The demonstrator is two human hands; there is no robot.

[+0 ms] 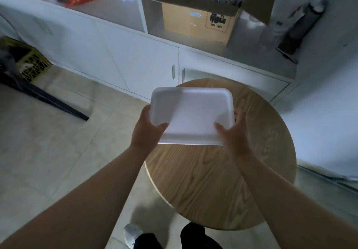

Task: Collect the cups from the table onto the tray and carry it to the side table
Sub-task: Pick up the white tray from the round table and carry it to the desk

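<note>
A white foam tray (193, 111) with rounded corners hangs above the far-left part of a round wooden table (222, 181). My left hand (147, 128) grips the tray's near-left corner, thumb on top. My right hand (232, 130) grips its near-right corner the same way. The tray's inside is bare and nothing stands on it. No cups show anywhere in the view.
White cabinets (135, 62) with two metal handles run behind the table. An open cardboard box (197, 21) sits in a shelf niche above them. A dark frame and a yellow basket (33, 64) stand on the tiled floor at left. My feet show below the table's near edge.
</note>
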